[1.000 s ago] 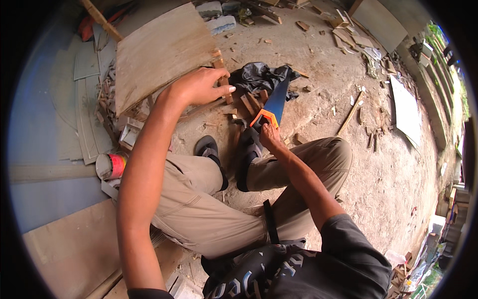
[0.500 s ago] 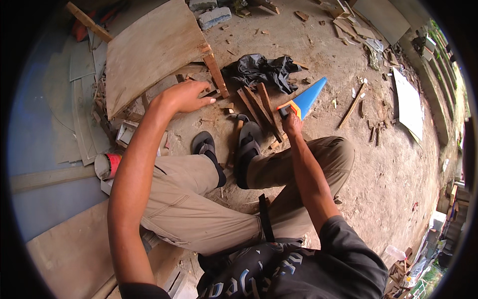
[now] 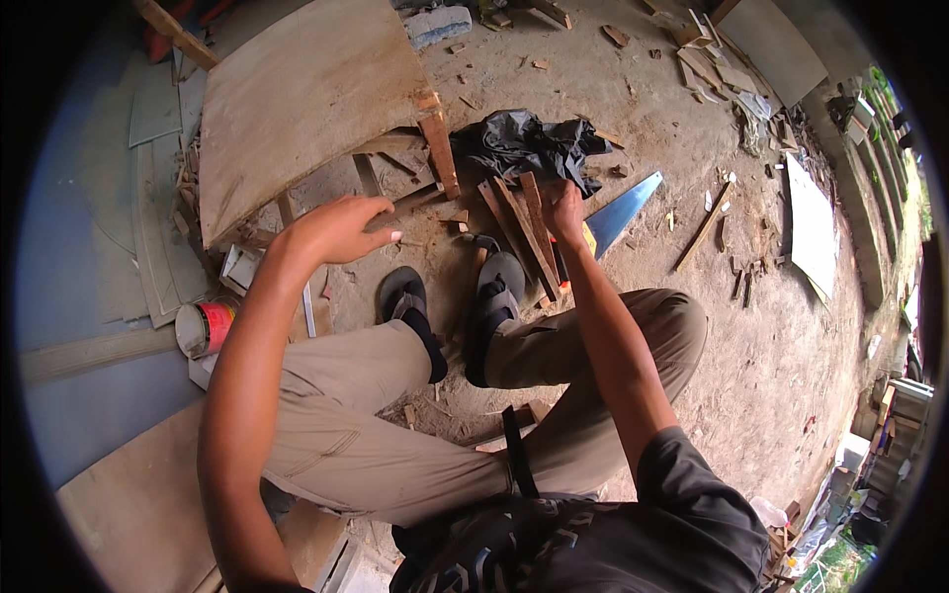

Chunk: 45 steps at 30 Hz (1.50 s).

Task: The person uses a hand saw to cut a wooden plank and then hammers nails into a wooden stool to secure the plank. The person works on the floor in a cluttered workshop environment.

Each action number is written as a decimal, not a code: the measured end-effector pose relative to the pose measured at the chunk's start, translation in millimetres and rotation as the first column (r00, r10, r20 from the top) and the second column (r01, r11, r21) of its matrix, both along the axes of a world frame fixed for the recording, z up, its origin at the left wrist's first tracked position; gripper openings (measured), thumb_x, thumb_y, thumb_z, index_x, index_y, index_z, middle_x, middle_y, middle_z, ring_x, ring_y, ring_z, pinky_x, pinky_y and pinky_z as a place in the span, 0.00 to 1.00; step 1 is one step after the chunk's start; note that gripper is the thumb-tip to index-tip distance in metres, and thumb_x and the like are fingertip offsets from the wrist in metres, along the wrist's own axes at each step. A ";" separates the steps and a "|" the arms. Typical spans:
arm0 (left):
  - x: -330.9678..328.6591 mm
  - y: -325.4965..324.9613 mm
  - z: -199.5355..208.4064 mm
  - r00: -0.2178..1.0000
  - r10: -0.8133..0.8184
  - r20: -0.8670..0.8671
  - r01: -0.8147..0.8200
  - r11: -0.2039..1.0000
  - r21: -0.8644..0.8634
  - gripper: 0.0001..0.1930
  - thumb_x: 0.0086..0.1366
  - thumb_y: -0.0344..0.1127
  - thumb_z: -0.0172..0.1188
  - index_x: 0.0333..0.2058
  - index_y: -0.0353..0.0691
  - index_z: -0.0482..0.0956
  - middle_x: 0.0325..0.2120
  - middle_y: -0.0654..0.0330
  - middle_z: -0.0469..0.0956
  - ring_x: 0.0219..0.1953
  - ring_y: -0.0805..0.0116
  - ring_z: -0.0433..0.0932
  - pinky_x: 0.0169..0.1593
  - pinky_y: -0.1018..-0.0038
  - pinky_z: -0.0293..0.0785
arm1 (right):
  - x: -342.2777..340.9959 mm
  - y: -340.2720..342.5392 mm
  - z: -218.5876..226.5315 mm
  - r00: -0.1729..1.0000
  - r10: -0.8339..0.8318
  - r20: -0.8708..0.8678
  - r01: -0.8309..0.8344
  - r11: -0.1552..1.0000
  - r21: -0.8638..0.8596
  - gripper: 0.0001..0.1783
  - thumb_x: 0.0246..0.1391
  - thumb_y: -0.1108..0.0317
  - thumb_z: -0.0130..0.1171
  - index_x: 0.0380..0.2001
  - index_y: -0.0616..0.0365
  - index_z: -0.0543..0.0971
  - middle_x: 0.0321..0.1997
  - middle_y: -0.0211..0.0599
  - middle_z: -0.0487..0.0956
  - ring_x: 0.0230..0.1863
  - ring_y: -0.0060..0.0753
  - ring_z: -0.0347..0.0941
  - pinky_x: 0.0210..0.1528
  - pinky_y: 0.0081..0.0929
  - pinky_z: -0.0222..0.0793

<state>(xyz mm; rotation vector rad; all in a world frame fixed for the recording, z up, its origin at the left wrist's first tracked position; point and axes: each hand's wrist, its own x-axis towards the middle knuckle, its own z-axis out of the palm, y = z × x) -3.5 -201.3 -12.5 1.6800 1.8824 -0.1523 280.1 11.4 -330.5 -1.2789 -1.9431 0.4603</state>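
My left hand [image 3: 341,229] hangs over the ground in front of the plywood sheet [image 3: 306,109], thumb and fingers apart, holding nothing. My right hand [image 3: 563,213] is lowered beside several thin brown wood strips [image 3: 516,222], close to the black plastic bag [image 3: 524,141]. Its fingers point away from me and are partly hidden, so I cannot see whether it touches a strip. On the ground just right of that hand lies a handsaw with a blue blade [image 3: 625,214]. My wrist covers most of its orange and black handle.
A wooden leg [image 3: 438,148] stands at the plywood's near right corner. By my left forearm is a red-labelled can [image 3: 206,327]. A long wood stick [image 3: 703,226] and a white board [image 3: 811,227] lie on the right. Scraps litter the dirt floor around a grey block [image 3: 438,27].
My right hand has let go of the saw and moved up and left to the wood strips. The saw now rests on the ground. My left hand has shifted slightly left and nearer.
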 end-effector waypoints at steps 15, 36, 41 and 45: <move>-54.9 -39.4 -41.0 0.949 0.232 0.214 -0.195 0.964 -0.180 0.23 0.66 0.48 0.56 0.54 0.39 0.72 0.48 0.48 0.77 0.53 0.53 0.75 0.55 0.63 0.70 | -2.8 166.0 -52.3 0.938 0.095 -0.334 -0.263 0.821 -0.506 0.18 0.48 0.75 0.51 0.42 0.62 0.83 0.37 0.37 0.83 0.32 0.28 0.76 0.37 0.22 0.70; -51.3 -49.7 -40.7 0.943 0.233 0.238 -0.180 0.958 -0.224 0.23 0.68 0.47 0.54 0.55 0.39 0.70 0.48 0.47 0.77 0.53 0.53 0.75 0.56 0.64 0.69 | -35.7 115.2 -15.3 0.925 -0.001 0.379 0.081 0.978 -0.194 0.12 0.48 0.69 0.52 0.32 0.57 0.83 0.35 0.55 0.80 0.39 0.57 0.78 0.42 0.46 0.72; -42.8 -58.5 -50.1 0.971 0.147 0.188 -0.120 0.982 -0.149 0.24 0.68 0.48 0.53 0.56 0.39 0.69 0.49 0.46 0.75 0.53 0.52 0.74 0.56 0.63 0.69 | -32.8 109.9 -6.6 0.939 -0.065 0.339 0.138 0.971 -0.196 0.13 0.48 0.68 0.50 0.32 0.54 0.83 0.34 0.53 0.80 0.39 0.57 0.78 0.41 0.46 0.72; -37.7 -58.2 -47.4 0.979 0.133 0.158 -0.114 0.986 -0.123 0.25 0.67 0.49 0.53 0.56 0.40 0.69 0.50 0.45 0.75 0.54 0.51 0.74 0.56 0.62 0.69 | -23.6 122.1 -27.0 0.928 -0.042 0.371 0.099 0.986 -0.136 0.12 0.49 0.69 0.51 0.30 0.57 0.83 0.34 0.55 0.80 0.39 0.57 0.78 0.42 0.46 0.72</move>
